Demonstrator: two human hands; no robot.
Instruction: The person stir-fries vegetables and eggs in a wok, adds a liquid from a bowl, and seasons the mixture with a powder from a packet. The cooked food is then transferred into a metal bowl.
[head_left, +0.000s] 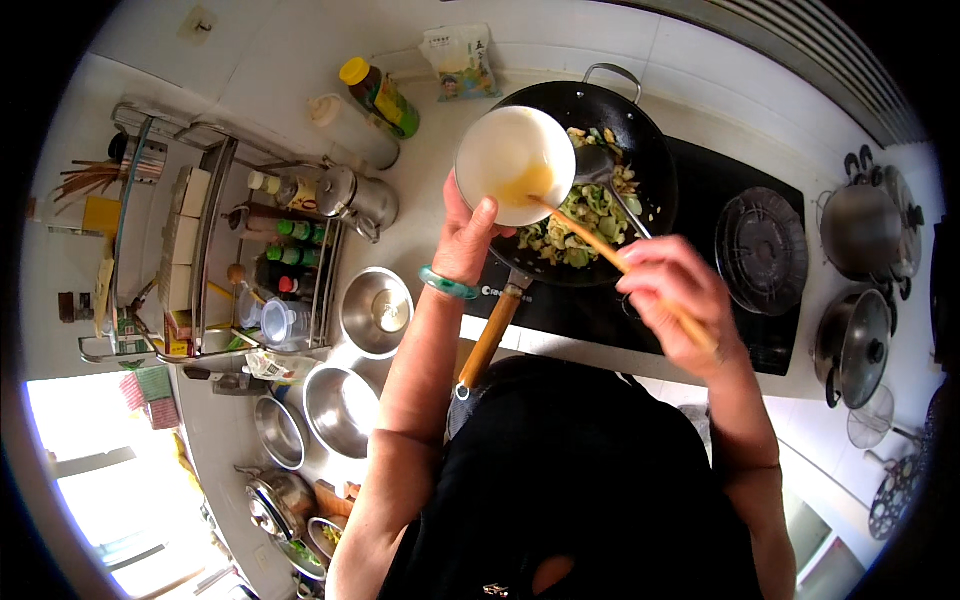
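My left hand [468, 240] holds a white bowl [512, 160] tilted over the left rim of a black wok [655, 150]. A little yellow liquid, like beaten egg, sits at the bowl's lower edge. My right hand [675, 290] grips wooden chopsticks [585, 235] whose tips reach into the bowl's yellow liquid. The wok holds chopped green and pale vegetables [590, 215], with a metal ladle [600, 170] resting in it. A green bangle [448, 285] circles my left wrist. The wok's wooden handle [488, 338] points toward me.
The wok sits on a black cooktop [740, 190] with a round metal rack to the right. Covered pots [865, 230] stand at far right. Left of the wok are sauce bottles [380, 98], a kettle, a spice rack [290, 250] and several steel bowls [376, 312].
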